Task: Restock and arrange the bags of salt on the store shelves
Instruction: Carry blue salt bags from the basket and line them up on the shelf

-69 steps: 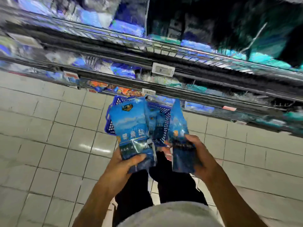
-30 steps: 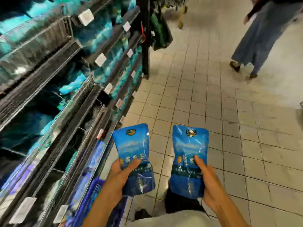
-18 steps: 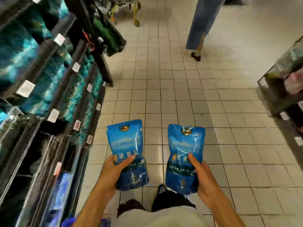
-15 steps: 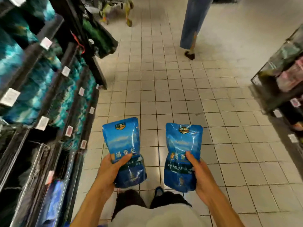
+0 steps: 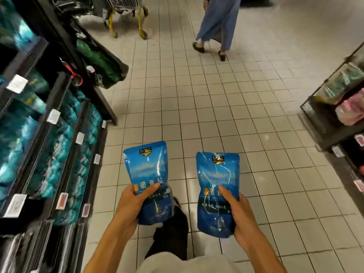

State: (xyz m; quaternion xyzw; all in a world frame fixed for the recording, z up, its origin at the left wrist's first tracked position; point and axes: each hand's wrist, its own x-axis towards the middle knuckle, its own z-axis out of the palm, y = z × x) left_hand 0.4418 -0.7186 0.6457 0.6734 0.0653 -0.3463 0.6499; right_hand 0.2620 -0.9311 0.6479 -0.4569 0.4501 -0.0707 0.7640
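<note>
Lower centre of frame: two blue salt bags, one per hand, upright over the tile floor [image 5: 197,107].
Left hand [image 5: 131,203] grips the left bag [image 5: 148,174], thumb across its front; right hand [image 5: 239,215] grips the right bag [image 5: 216,184] the same way. Bags apart. Stocked shelves [image 5: 49,138] along frame left; shopper [image 5: 216,22] and cart [image 5: 126,14] at top.

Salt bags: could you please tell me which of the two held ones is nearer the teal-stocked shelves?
The left bag, held by the left hand; the right bag sits toward the aisle's middle.
</note>
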